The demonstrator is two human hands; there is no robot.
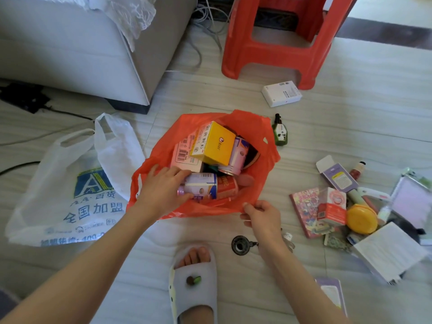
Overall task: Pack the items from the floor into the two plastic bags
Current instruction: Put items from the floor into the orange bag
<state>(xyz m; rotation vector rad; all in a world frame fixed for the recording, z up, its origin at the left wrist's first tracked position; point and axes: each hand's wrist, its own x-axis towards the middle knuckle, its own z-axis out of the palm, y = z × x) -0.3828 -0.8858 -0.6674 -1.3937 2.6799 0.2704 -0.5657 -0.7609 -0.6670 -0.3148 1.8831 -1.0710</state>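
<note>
An orange plastic bag (257,183) lies open on the floor, filled with boxes and bottles, a yellow box (217,146) on top. My left hand (161,190) reaches into the bag and grips a white and purple bottle (203,185) lying on its side. My right hand (261,218) pinches the bag's near rim. A white plastic bag (70,183) with blue print lies flat to the left. Loose items sit on the floor at right: a green bottle (280,132), a white box (280,93), a purple box (336,176), a pink booklet (306,211), a yellow round case (361,218).
A red plastic stool (275,43) stands behind the bags, a grey sofa (70,50) at back left with cables beside it. A floor drain (240,245) and my slippered foot (194,281) are near me. White paper (388,251) lies at far right.
</note>
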